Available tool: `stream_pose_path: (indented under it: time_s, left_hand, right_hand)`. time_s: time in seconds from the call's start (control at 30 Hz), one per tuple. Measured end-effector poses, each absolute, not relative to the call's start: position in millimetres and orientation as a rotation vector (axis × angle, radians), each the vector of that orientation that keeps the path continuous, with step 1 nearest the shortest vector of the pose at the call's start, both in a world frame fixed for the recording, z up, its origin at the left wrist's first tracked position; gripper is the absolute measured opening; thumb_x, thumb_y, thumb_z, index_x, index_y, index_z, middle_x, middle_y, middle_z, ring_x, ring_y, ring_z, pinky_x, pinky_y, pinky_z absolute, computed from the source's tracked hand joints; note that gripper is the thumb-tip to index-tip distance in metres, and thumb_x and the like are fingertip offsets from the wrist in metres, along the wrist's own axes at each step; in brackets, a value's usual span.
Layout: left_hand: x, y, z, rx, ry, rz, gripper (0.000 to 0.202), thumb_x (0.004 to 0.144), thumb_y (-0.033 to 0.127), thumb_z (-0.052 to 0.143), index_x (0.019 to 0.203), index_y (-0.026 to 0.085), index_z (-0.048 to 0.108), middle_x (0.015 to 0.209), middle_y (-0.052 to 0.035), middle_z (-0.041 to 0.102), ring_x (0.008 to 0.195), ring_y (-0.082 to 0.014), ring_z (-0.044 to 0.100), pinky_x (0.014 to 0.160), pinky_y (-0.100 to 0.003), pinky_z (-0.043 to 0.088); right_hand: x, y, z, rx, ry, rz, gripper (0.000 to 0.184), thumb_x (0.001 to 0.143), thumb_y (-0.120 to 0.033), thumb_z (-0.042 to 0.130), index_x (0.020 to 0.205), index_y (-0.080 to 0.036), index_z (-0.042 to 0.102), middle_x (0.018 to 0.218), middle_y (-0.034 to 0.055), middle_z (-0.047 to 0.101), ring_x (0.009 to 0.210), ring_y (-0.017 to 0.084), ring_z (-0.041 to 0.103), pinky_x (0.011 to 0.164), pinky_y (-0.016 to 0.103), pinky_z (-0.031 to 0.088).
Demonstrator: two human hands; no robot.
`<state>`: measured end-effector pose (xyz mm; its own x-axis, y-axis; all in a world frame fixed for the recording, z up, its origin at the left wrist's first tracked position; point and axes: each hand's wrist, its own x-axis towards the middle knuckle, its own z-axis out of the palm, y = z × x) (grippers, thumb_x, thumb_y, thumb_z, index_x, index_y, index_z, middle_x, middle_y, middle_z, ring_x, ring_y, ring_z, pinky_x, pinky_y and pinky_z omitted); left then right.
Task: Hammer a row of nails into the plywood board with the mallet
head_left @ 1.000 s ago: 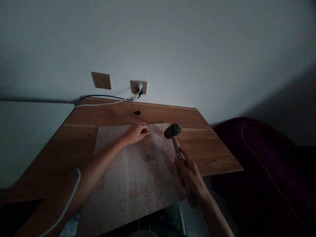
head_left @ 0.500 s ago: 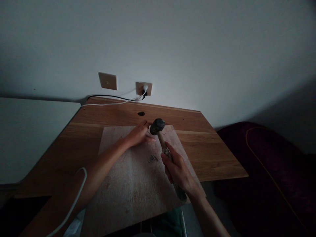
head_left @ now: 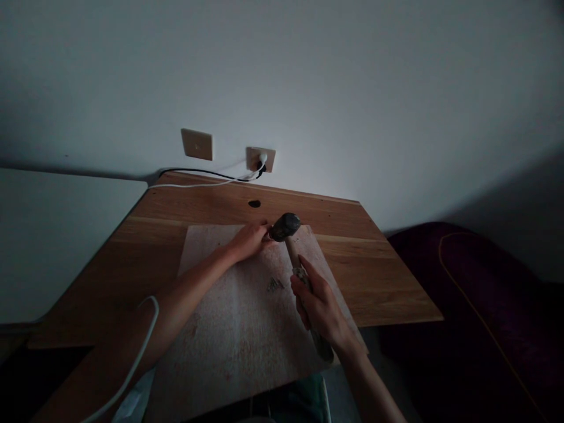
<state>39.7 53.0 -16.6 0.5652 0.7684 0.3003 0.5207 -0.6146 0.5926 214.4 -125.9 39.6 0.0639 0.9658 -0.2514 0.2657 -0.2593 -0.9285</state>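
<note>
My right hand (head_left: 319,308) is wrapped round the wooden handle of a hammer (head_left: 285,227), whose dark head hangs just right of my left fingertips. My left hand (head_left: 249,239) rests on a pale plywood board (head_left: 233,329) near its far edge, fingers pinched together on something too small to make out. A small heap of nails (head_left: 275,285) lies on the board between my two hands.
The board lies on a wooden desk (head_left: 379,276) against a white wall. Two wall plates (head_left: 196,144) sit above it, with a white and a black cable plugged in. A white cable (head_left: 141,346) crosses my left arm. A dark sofa (head_left: 480,305) stands at the right.
My right hand swung the hammer from the right in towards my left fingertips, then lowered its head slightly. My left hand stayed pinched at the same spot.
</note>
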Motion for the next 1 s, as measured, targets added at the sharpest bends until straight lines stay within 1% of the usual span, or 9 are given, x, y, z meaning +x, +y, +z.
stream_pose_path:
  time_s: [0.13, 0.23, 0.4, 0.6, 0.63, 0.73, 0.8, 0.87, 1.0]
  left_hand:
    - [41.0, 52.4, -14.8, 2.314, 1.036, 0.782, 0.010, 0.089, 0.026, 0.077, 0.088, 0.016, 0.074, 0.092, -0.0061, 0.070, 0.085, -0.0211, 0.069, 0.079, -0.031, 0.051]
    - [42.4, 52.5, -16.6, 2.304, 1.032, 0.826, 0.011, 0.086, 0.026, 0.080, 0.089, 0.016, 0.076, 0.095, -0.0068, 0.073, 0.087, -0.0213, 0.071, 0.080, -0.030, 0.052]
    - [46.3, 54.6, -19.9, 2.259, 0.994, 0.811, 0.005, 0.089, 0.018, 0.072, 0.088, 0.016, 0.077, 0.092, -0.0066, 0.076, 0.085, -0.0200, 0.072, 0.079, -0.029, 0.053]
    - [45.6, 54.7, -19.1, 2.227, 0.968, 0.754, 0.007, 0.089, 0.020, 0.070, 0.091, 0.017, 0.077, 0.093, -0.0055, 0.075, 0.086, -0.0206, 0.072, 0.080, -0.031, 0.052]
    - [44.9, 54.2, -19.2, 2.241, 0.976, 0.759, 0.010, 0.088, 0.022, 0.073, 0.096, 0.017, 0.076, 0.097, -0.0061, 0.074, 0.088, -0.0216, 0.071, 0.081, -0.032, 0.053]
    - [43.2, 52.5, -20.5, 2.277, 1.013, 0.819, 0.043, 0.078, 0.030, 0.085, 0.116, 0.016, 0.069, 0.113, -0.0095, 0.067, 0.099, -0.0261, 0.069, 0.089, -0.036, 0.055]
    - [42.8, 52.1, -22.2, 2.273, 1.006, 0.857, 0.058, 0.073, 0.032, 0.090, 0.123, 0.017, 0.064, 0.121, -0.0111, 0.063, 0.106, -0.0279, 0.068, 0.093, -0.038, 0.055]
    - [42.8, 52.3, -23.8, 2.268, 0.989, 0.868, 0.060, 0.073, 0.032, 0.090, 0.125, 0.018, 0.062, 0.124, -0.0116, 0.060, 0.109, -0.0287, 0.067, 0.096, -0.040, 0.055]
    - [42.8, 52.5, -24.2, 2.306, 0.982, 0.825, 0.056, 0.077, 0.034, 0.088, 0.124, 0.020, 0.061, 0.122, -0.0110, 0.060, 0.112, -0.0304, 0.067, 0.099, -0.043, 0.054]
  right_hand:
    - [217.0, -125.9, 37.5, -1.601, -1.220, 1.206, 0.087, 0.096, -0.052, 0.059, 0.166, -0.013, 0.028, 0.048, -0.0122, 0.044, 0.034, 0.010, 0.037, 0.030, 0.018, 0.032]
    - [219.1, -126.0, 40.6, -1.591, -1.227, 1.181, 0.087, 0.094, -0.055, 0.059, 0.165, -0.012, 0.031, 0.046, -0.0121, 0.045, 0.033, 0.009, 0.037, 0.031, 0.018, 0.030]
    - [221.5, -126.4, 43.2, -1.581, -1.218, 1.184, 0.091, 0.093, -0.056, 0.060, 0.166, -0.011, 0.029, 0.047, -0.0117, 0.047, 0.034, 0.010, 0.038, 0.032, 0.018, 0.031]
    - [221.2, -125.0, 42.9, -1.581, -1.226, 1.183, 0.088, 0.094, -0.055, 0.061, 0.166, -0.013, 0.030, 0.047, -0.0116, 0.047, 0.034, 0.010, 0.039, 0.032, 0.018, 0.030]
    - [220.6, -124.6, 43.9, -1.577, -1.236, 1.184, 0.087, 0.095, -0.054, 0.060, 0.165, -0.013, 0.031, 0.047, -0.0117, 0.047, 0.034, 0.010, 0.039, 0.032, 0.018, 0.030]
    - [218.3, -123.5, 45.8, -1.589, -1.307, 1.207, 0.079, 0.097, -0.052, 0.059, 0.162, -0.014, 0.037, 0.049, -0.0113, 0.046, 0.034, 0.009, 0.039, 0.032, 0.018, 0.030]
    - [216.8, -123.5, 44.1, -1.621, -1.365, 1.219, 0.073, 0.098, -0.049, 0.058, 0.160, -0.013, 0.041, 0.051, -0.0102, 0.047, 0.034, 0.010, 0.042, 0.032, 0.018, 0.032]
    - [215.6, -124.2, 40.7, -1.658, -1.381, 1.205, 0.070, 0.099, -0.046, 0.055, 0.160, -0.014, 0.042, 0.052, -0.0093, 0.049, 0.034, 0.010, 0.043, 0.031, 0.019, 0.033]
    - [215.4, -124.6, 37.6, -1.686, -1.349, 1.149, 0.073, 0.101, -0.046, 0.053, 0.164, -0.013, 0.035, 0.050, -0.0099, 0.048, 0.034, 0.010, 0.043, 0.031, 0.018, 0.032]
